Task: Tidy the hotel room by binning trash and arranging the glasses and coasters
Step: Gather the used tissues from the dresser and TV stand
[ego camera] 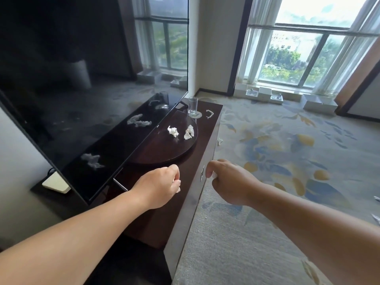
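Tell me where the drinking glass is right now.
In the head view, the glass stands upright on a coaster at the far end of the dark cabinet, just right of the TV, with a twisted tissue to its right.

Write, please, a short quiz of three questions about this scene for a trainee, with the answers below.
1. True or false: the glass stands on a coaster.
2. How many crumpled tissues lie on the round wooden base? A: one. B: two. C: four.
3. Short answer: what lies on the cabinet top just right of the coaster?

Key
1. True.
2. B.
3. A twisted paper strip.
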The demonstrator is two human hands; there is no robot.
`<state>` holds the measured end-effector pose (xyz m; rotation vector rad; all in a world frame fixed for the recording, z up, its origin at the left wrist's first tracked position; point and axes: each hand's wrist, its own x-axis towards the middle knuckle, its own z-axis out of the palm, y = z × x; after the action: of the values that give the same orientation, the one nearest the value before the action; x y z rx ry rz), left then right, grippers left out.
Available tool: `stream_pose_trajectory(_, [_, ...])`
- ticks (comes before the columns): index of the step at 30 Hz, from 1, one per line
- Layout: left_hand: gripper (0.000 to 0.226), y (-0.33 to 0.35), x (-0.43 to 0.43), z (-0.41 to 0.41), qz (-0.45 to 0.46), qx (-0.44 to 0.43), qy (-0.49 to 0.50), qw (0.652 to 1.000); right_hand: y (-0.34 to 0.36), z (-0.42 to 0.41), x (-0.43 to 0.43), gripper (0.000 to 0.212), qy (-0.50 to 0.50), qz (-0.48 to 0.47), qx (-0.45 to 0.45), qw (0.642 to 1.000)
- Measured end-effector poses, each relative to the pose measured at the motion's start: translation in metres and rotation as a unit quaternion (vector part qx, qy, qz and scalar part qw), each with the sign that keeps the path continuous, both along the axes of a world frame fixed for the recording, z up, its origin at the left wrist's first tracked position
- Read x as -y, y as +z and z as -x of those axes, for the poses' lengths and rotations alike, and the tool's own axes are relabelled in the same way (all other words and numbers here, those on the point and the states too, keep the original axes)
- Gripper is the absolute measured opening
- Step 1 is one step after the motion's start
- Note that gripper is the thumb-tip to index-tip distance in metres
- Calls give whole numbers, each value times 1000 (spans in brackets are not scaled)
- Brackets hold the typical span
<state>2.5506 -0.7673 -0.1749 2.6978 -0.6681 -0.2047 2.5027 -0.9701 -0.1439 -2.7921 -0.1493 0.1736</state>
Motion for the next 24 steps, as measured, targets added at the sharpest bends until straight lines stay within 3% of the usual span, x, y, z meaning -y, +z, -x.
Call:
stream_pose_trajectory(11, [18,-6,78,-38,-31,-36,114,992,-13,-80,89,28,107,-22,-6,994])
stream_pose_trajectory(24, [26,-13,164,-75,-76,-66,137,985,-12,-152,176,30,160,-45,-11,986])
